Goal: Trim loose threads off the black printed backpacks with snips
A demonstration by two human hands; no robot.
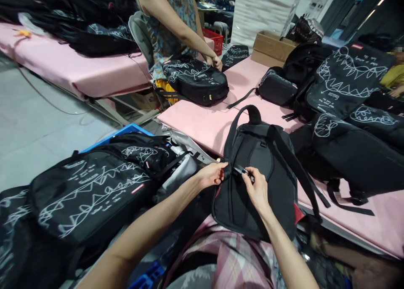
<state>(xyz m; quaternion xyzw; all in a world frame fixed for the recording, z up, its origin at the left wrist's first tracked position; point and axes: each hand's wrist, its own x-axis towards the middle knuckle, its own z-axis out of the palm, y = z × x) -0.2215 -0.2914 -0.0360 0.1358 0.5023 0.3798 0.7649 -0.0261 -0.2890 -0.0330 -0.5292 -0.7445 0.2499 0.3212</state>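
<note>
A black backpack (252, 205) rests back side up across my lap and the pink table's edge, its padded back panel and shoulder straps facing me. My left hand (212, 174) is closed on the left shoulder strap (227, 163), pinching it near the bag's left side. In my right hand (258, 188) is a small pair of thread snips (243, 171) with a metallic tip and dark handle. The tip points left at the strap, close to my left fingers; whether it touches the strap I cannot tell. The right strap (292, 165) lies loose over the panel.
Black backpacks with white scribble prints (94, 192) are piled at my left over a blue crate (126, 131). More bags (347, 78) crowd the pink table (195, 120) at right. Across it, a co-worker's hands (215, 62) touch another backpack (195, 78). A cardboard box (273, 49) stands behind.
</note>
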